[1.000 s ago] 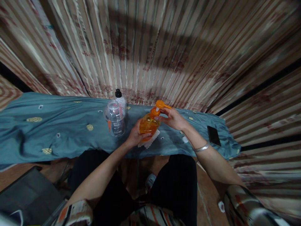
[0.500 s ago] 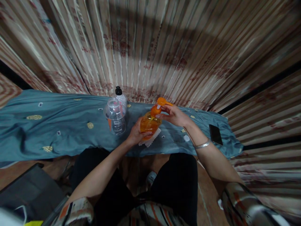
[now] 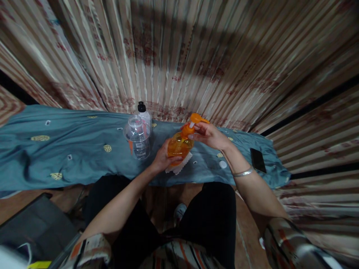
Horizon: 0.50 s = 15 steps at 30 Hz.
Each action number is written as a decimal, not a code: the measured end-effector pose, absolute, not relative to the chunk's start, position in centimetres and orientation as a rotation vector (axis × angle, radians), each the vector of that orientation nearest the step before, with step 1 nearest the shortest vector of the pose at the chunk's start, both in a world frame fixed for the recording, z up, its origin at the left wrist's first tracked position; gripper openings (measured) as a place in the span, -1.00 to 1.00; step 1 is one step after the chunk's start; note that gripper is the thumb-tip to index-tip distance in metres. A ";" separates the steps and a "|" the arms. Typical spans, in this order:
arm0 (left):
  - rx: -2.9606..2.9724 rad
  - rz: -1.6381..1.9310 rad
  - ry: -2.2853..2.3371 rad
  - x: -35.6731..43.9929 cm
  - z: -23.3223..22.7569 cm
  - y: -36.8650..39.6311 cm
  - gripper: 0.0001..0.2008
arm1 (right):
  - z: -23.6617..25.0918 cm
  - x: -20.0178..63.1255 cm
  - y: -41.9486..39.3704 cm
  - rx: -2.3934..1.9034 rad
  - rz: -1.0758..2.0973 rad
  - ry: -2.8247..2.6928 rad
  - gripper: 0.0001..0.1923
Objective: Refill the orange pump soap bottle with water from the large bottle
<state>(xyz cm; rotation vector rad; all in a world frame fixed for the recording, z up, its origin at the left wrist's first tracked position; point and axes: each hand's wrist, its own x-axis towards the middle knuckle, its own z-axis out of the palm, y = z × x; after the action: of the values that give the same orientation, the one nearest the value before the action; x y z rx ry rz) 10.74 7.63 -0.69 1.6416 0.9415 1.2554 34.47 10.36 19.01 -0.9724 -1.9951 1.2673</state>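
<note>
An orange pump bottle (image 3: 178, 145) stands on a white cloth (image 3: 179, 167) on the blue-covered table (image 3: 70, 157). My left hand (image 3: 162, 158) grips the bottle's lower body. My right hand (image 3: 208, 135) holds the orange pump top (image 3: 193, 122) at the neck, and the pump sits raised above the bottle, showing a white stem. A clear empty plastic bottle (image 3: 137, 137) without a cap stands just left of the orange one.
A white bottle with a black cap (image 3: 143, 113) stands behind the clear one. A black phone (image 3: 257, 160) lies near the table's right end. A striped curtain (image 3: 196, 56) hangs behind the table. A dark chair (image 3: 33, 228) is at lower left.
The pump top has risen a little higher out of the orange bottle in my right hand. My left hand keeps its hold on the body.
</note>
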 end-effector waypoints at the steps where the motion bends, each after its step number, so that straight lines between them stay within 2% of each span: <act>1: 1.644 1.256 0.940 10.7 -0.7 7.6 -0.41 | 19.0 34.5 10.3 -0.975 1.257 -1.992 -0.42; 8: 1.655 1.274 0.937 10.9 -0.8 7.8 -0.41 | 18.7 34.2 10.4 -0.950 1.221 -2.043 -0.40; 15: 1.681 1.263 0.939 10.8 -0.8 7.7 -0.40 | 18.0 34.9 10.1 -0.965 1.080 -2.068 -0.45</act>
<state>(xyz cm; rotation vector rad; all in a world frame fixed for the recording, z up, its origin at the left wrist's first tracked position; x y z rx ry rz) 10.78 7.70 -0.84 1.6809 0.9390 1.2629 34.92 10.10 17.96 -0.9651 -2.0682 1.0805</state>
